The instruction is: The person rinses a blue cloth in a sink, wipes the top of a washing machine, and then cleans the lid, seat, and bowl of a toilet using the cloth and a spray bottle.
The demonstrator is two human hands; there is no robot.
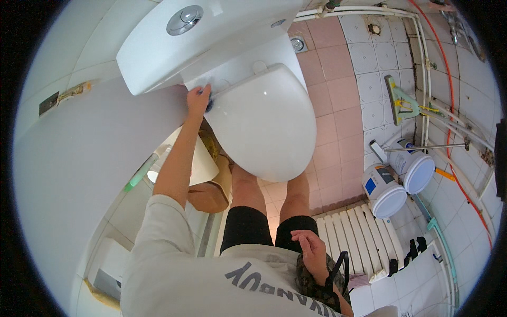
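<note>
My left hand [199,100] reaches to the left rear edge of a white toilet, beside the seat hinge, its fingers closed around a small dark blue thing [209,105] that is mostly hidden. The rounded toilet lid [265,126] is down. Behind it stands the white cistern [233,27] with a chrome flush button [185,20]. My right hand [311,251] hangs in front of my right thigh, away from the toilet, its fingers partly curled and nothing seen in them. A dark patterned bag with a black strap [341,265] is at that wrist.
Left of the toilet stand a brown bin [210,197] and a cream container [204,162]. Two white buckets [386,192], a green mop head [402,101], pipes and a red hose [448,79] are along the right wall, near a white slatted radiator [352,237]. A floor drain [297,44] is beside the toilet.
</note>
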